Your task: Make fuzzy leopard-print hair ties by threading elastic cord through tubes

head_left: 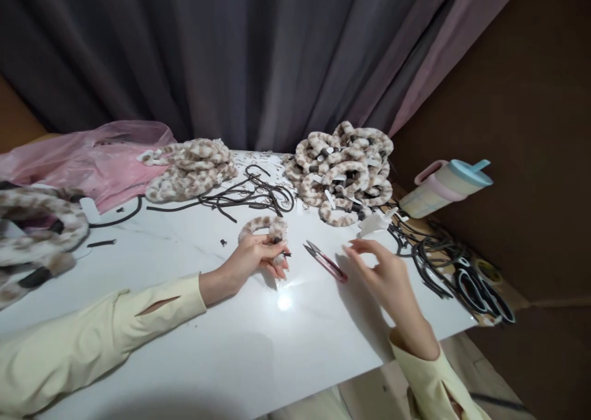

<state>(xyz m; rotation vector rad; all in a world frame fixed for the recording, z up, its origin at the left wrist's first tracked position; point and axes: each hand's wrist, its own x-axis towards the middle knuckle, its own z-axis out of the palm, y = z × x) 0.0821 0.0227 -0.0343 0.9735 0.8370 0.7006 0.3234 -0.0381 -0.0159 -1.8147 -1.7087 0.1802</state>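
Observation:
My left hand point(249, 260) is closed around a small fluffy ring point(263, 224) in white and brown, gripping it near its two ends. A short dark piece of cord point(287, 255) shows at the fingertips. Over the table, my right hand point(385, 272) hovers with bent fingers, thumb and forefinger slightly apart, and nothing visible between them. Just left of it lies a pair of thread snips point(325, 261) with pink handles, blades pointing away to the left. A white squeeze bottle point(376, 223) lies beyond the right hand.
Fluffy rings are heaped at the back right point(346, 170), with a fluffy bundle point(194, 169) at back left. More fluffy rings point(41, 223) lie far left beside a pink plastic bag point(106, 155). Dark cords point(249, 192), a tumbler point(438, 189) and black-handled scissors point(480, 290) lie around.

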